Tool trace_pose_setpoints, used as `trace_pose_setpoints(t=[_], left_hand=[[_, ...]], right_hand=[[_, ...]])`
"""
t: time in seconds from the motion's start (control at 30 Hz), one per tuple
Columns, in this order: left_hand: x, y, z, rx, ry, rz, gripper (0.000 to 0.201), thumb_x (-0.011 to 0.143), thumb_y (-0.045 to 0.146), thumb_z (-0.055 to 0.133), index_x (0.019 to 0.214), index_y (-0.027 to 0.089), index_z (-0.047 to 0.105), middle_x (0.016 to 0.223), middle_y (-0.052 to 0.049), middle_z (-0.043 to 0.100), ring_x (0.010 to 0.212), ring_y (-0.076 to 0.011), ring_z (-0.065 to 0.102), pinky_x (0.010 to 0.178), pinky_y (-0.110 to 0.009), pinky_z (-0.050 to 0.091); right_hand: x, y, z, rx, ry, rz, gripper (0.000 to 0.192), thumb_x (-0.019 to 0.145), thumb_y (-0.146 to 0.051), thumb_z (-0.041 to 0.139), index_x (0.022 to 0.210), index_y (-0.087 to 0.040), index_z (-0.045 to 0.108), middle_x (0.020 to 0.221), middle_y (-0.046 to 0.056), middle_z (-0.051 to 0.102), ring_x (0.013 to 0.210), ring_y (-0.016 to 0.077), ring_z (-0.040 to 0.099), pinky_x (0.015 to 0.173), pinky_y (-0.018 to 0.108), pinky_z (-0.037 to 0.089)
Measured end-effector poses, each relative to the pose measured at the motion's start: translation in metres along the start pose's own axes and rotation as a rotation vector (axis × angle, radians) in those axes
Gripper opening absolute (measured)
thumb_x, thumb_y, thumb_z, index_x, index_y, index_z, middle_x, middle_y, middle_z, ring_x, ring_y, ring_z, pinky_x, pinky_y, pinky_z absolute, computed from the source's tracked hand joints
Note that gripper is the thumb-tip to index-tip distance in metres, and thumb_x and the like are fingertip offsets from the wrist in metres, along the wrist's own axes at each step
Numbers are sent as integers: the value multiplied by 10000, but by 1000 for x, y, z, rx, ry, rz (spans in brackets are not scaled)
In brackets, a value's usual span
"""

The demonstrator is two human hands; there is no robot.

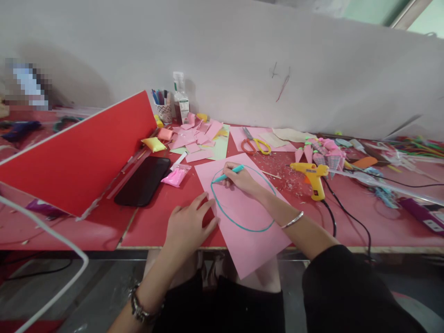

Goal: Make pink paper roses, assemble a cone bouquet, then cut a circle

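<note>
A sheet of pink paper (pixel 243 249) lies slanted on the red table, its lower corner hanging past the front edge. On it runs a large round teal outline (pixel 239 225). My right hand (pixel 239 179) is closed around a teal marker (pixel 227 173), whose tip is at the outline's left side. The right forearm crosses over the outline and hides part of it. My left hand (pixel 190 219) rests at the sheet's left edge with fingers spread and holds nothing.
Left of the sheet are a black phone (pixel 144 181), a pink clay packet (pixel 176 175) and a leaning red board (pixel 97 148). Scissors (pixel 255 143) and paper scraps (pixel 197 134) lie behind. A yellow glue gun (pixel 314 178) with a black cord is at right.
</note>
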State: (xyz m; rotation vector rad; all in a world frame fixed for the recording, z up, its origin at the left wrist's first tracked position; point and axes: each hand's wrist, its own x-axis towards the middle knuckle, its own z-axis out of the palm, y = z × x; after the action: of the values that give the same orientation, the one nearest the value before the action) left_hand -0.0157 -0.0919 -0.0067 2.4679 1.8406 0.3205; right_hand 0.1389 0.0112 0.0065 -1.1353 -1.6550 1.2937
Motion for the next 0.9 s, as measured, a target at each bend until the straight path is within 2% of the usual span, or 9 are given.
trace_pose_setpoints(t=[0.5,0.9], left_hand=[[0,0,0,16,-16,-7,394,804,402,419,1155,256,525,1281,-49,485,884,-228,619,769,-382,469],[0,0,-2,22,-21,-8,397,807,402,420,1161,254,520,1289,-38,476,929,-227,605,791,-375,466]], right_hand=[[16,13,-14,-64,210,-70,179,752,-150,433,574,-171,425,445,-60,518,377,28,470,362,111,337],[19,18,-35,-60,406,-50,192,720,-156,462,535,-180,415,398,-72,484,342,35,447,323,117,313]])
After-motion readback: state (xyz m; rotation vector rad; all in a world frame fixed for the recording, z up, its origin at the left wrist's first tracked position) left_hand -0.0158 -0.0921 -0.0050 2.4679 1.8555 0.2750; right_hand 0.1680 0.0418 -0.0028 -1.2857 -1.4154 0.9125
